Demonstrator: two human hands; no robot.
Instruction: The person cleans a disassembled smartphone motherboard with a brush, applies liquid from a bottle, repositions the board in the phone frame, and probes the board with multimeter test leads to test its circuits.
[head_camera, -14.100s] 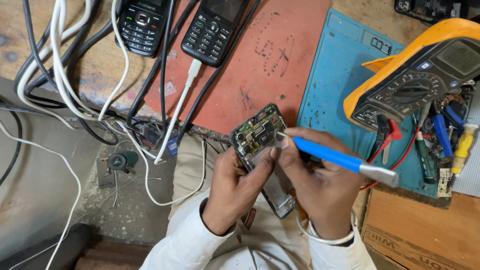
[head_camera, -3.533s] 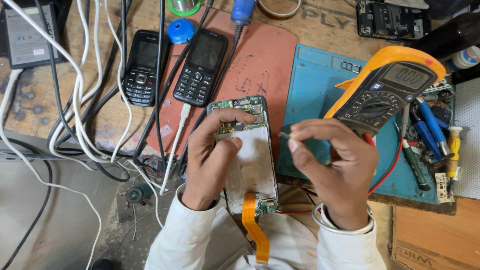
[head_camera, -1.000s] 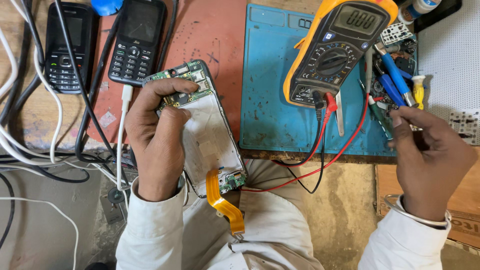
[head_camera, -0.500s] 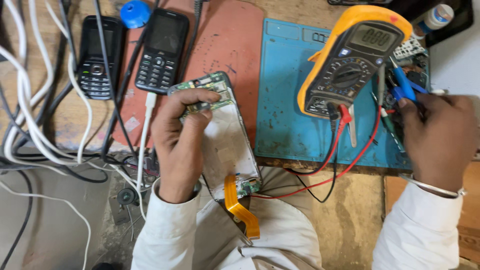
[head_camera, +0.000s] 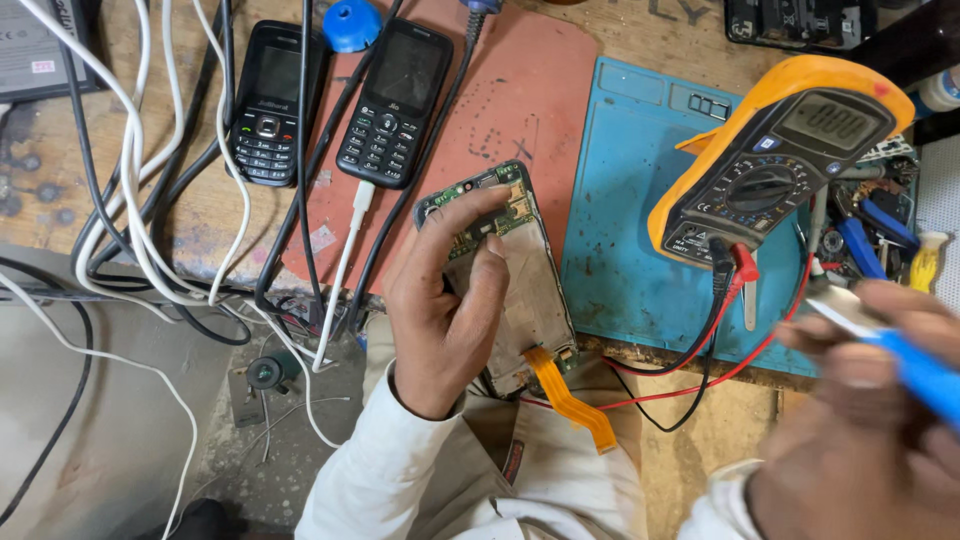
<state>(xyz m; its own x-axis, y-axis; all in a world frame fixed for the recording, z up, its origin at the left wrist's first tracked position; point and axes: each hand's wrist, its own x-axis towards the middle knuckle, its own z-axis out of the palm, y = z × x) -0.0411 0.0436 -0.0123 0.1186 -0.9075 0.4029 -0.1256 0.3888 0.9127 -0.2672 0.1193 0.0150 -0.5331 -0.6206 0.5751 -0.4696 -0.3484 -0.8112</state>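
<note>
My left hand (head_camera: 450, 300) grips an opened phone body (head_camera: 525, 285) with its green circuit board exposed at the top and an orange flex ribbon (head_camera: 570, 400) hanging from its lower end. It holds the phone over the bench's front edge, thumb and fingers on the board. My right hand (head_camera: 860, 420), blurred at the lower right, is closed on a blue-handled tool (head_camera: 915, 365) whose pale tip points up and left. The tool is well to the right of the phone.
A yellow multimeter (head_camera: 780, 150) stands on a blue work mat (head_camera: 630, 240), its red and black leads trailing down. Two black keypad phones (head_camera: 395, 90) (head_camera: 268, 105) lie near a red mat (head_camera: 510, 100). White and black cables (head_camera: 130, 200) crowd the left. Small tools (head_camera: 870, 225) lie at right.
My right hand has come back from the tool pile at the right, now holding a blue-handled tool. My left hand keeps the same grip on the phone body.
</note>
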